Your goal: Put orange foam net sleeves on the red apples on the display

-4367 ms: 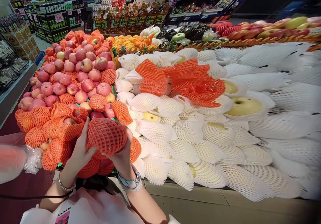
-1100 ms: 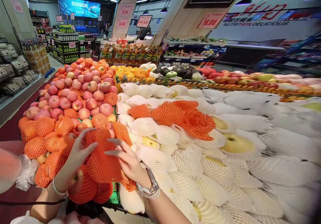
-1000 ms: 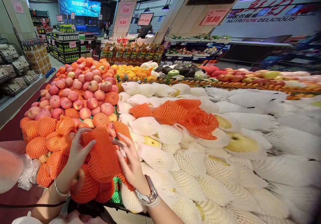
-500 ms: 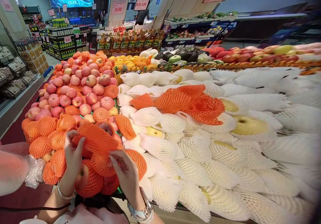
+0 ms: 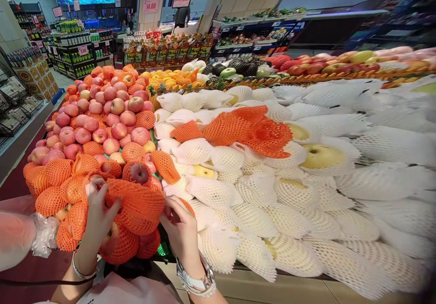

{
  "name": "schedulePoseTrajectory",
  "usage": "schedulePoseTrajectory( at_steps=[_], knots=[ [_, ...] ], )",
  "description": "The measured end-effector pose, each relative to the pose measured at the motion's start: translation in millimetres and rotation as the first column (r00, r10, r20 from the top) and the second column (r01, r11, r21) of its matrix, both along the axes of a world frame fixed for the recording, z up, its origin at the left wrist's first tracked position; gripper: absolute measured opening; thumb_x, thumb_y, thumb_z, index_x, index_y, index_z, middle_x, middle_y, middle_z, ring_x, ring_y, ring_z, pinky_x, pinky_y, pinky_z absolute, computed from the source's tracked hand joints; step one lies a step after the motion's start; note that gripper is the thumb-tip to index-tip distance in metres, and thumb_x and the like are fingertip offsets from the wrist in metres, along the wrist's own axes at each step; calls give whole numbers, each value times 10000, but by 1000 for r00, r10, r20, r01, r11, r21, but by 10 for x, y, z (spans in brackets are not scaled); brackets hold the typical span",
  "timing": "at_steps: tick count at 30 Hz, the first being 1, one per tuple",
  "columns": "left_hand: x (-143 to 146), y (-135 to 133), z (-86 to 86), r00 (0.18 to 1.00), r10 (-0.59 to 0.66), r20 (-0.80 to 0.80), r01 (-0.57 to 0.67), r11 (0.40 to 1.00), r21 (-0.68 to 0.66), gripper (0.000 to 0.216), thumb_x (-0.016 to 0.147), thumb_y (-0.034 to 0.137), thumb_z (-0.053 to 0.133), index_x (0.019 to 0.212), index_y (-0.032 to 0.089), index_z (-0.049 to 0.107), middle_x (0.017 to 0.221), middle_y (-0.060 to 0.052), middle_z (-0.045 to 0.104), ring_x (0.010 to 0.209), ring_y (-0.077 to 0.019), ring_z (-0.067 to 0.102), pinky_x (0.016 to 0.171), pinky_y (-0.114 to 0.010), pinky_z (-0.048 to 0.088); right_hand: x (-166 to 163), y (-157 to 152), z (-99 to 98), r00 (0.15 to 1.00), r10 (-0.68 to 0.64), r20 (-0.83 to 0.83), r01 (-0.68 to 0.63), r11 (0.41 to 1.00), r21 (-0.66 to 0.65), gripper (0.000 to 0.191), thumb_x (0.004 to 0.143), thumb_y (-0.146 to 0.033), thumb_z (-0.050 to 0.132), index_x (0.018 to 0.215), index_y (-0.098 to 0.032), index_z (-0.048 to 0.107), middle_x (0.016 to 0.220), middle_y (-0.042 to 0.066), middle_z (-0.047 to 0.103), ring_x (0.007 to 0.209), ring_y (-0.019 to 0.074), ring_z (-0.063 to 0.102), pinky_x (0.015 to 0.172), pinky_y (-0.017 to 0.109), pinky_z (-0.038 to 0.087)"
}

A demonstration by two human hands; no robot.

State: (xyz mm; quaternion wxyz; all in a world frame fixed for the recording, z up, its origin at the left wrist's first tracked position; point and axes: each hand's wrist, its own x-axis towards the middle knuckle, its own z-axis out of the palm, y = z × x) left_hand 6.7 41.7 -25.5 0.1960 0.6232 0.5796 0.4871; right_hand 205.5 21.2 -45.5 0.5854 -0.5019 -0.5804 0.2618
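Between my hands an orange foam fruit net (image 5: 138,197) is stretched out sideways, looking flat. My left hand (image 5: 98,211) has curled fingers at its left end, with the thumb against the mesh. At the right end, my right hand (image 5: 182,227) pinches the net's edge. Below it lie apples in orange nets (image 5: 122,247), partly covered by the net and my wrists. An apple in an open-topped net (image 5: 139,173) sits just behind. Whether any fruit is inside the held net, I cannot tell.
Bare red apples (image 5: 111,109) are piled beyond my hands. To the right spread pale fruits in white foam nets (image 5: 252,220), with loose orange nets (image 5: 245,129) on top. A translucent sleeve with a ruffled cuff (image 5: 44,233) is at the left edge.
My right hand has moved right, away from my left, and the orange net has gone from bunched to stretched. The camera view has shifted slightly, so the display appears further left and higher.
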Motion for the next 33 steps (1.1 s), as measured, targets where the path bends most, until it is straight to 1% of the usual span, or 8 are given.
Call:
schedulePoseTrajectory(
  at_steps=[4,9,11,15,24,27,30,33],
  knots=[
    [22,-53,58,990,-67,-125,61,997,-57,80,799,244,638,794,232,559,866,-28,567,855,-255,568,795,-385,477,27,-23,43,996,51,67,-53,998,34,183,784,-72,554,754,-215,664,736,16,606,650,157,579,574,237,482],
    [28,-155,-46,978,-199,56,207,958,-197,99,765,223,590,722,231,501,734,-1,569,720,-213,565,709,-346,483,57,-60,23,977,203,71,-197,977,-83,215,892,-177,568,867,-209,780,1019,99,758,900,222,714,799,291,579],
    [-14,-197,-152,959,-179,218,234,936,-262,74,775,277,626,809,219,595,836,-32,659,852,-249,637,809,-377,525,80,-72,17,951,304,49,-295,945,-145,282,916,-178,536,768,-201,775,884,82,756,794,203,703,740,269,575],
    [-139,-261,-357,833,-12,552,257,893,-369,537,732,452,755,1215,236,661,1362,-115,665,1376,-351,532,1125,-487,458,109,-91,35,921,390,11,-387,917,-99,344,941,-201,531,679,-189,753,751,71,713,710,192,669,671,256,566],
    [-377,-320,-306,685,-190,703,537,784,-311,844,650,573,868,1402,261,648,1557,-99,549,1508,-399,404,1263,-553,305,207,-193,193,682,722,119,-694,689,-208,386,1050,-416,471,918,-226,780,792,67,728,729,195,676,694,292,605],
    [-378,-302,-218,665,-306,682,631,718,-293,879,685,600,851,1459,268,602,1579,-92,524,1519,-394,388,1272,-554,269,199,-210,95,735,678,26,-665,727,-169,330,1031,-374,512,896,-236,779,833,69,745,730,192,686,737,310,622],
    [-331,-246,-87,585,-430,688,750,610,-256,898,674,591,869,1467,268,598,1524,-119,577,1431,-413,510,1198,-585,388,143,-236,-71,775,568,-278,-620,768,-158,219,955,-412,654,1053,-259,775,896,66,765,763,207,716,728,343,642],
    [-259,-216,50,569,-493,658,780,577,-243,895,659,587,879,1449,259,617,1497,-130,597,1399,-433,538,1153,-602,440,88,-265,-216,734,415,-537,-573,803,-164,420,822,-497,811,1190,-304,750,972,70,779,762,206,737,642,306,637]
  ],
)
